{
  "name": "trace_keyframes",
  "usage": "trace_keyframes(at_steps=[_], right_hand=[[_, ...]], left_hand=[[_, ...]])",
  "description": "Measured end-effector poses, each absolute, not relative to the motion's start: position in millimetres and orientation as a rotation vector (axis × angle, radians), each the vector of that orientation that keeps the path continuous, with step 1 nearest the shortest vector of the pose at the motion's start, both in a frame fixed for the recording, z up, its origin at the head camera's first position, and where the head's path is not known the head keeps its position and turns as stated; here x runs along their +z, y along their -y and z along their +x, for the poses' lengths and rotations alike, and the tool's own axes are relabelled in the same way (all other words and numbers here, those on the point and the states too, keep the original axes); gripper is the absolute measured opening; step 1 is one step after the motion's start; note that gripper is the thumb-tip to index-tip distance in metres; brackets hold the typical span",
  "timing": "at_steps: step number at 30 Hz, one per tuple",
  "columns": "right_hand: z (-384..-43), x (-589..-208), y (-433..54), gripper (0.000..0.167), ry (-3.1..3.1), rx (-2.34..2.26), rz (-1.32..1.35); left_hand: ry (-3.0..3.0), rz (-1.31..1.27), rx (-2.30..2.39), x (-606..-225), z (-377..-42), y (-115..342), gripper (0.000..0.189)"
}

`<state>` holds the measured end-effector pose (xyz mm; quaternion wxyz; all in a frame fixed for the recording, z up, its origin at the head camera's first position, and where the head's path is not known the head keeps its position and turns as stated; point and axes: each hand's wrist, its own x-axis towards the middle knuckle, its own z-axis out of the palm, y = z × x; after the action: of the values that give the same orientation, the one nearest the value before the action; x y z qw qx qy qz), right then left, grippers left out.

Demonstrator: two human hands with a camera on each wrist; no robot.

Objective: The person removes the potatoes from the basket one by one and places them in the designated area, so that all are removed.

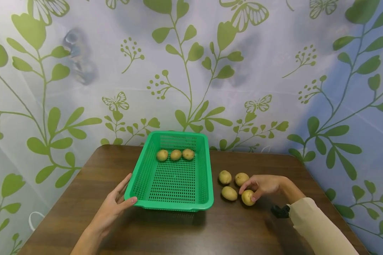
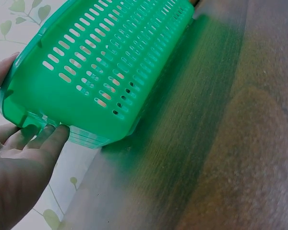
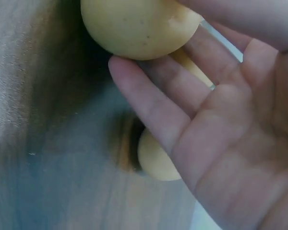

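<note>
A green plastic basket (image 1: pixel 175 204) with slotted walls stands on the table. At its near left corner, my left hand (image 1: pixel 110 209) holds it, thumb over the rim and fingers against the outer wall. The left wrist view shows these fingers (image 2: pixel 55 141) under the basket's rim (image 2: pixel 20 62). Right of the basket, my right hand (image 1: pixel 264 186) grips a potato (image 1: pixel 247 198) between thumb and fingers. The right wrist view has this potato (image 3: pixel 139 28) at the top, with the fingers around its side. Close by lie three other potatoes, one (image 1: pixel 229 193) just left of the held one.
Three potatoes (image 1: pixel 175 154) sit in a row at the far end inside the basket. The brown wooden table (image 1: pixel 175 237) ends at a leaf-patterned curtain (image 1: pixel 185 71) behind. A small black object (image 1: pixel 279 211) shows beside the right wrist.
</note>
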<state>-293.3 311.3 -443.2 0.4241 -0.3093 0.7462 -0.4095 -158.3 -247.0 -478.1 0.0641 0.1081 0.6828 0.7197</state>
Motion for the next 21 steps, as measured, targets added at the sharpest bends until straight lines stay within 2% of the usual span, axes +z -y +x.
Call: trace_keyframes(at_steps=[21], right_hand=[[-295, -420, -306, 0.043, -1.936, -0.969, -0.705]], left_hand=[[-2.1, 0.303, 2.13, -475, -157, 246, 0.081]])
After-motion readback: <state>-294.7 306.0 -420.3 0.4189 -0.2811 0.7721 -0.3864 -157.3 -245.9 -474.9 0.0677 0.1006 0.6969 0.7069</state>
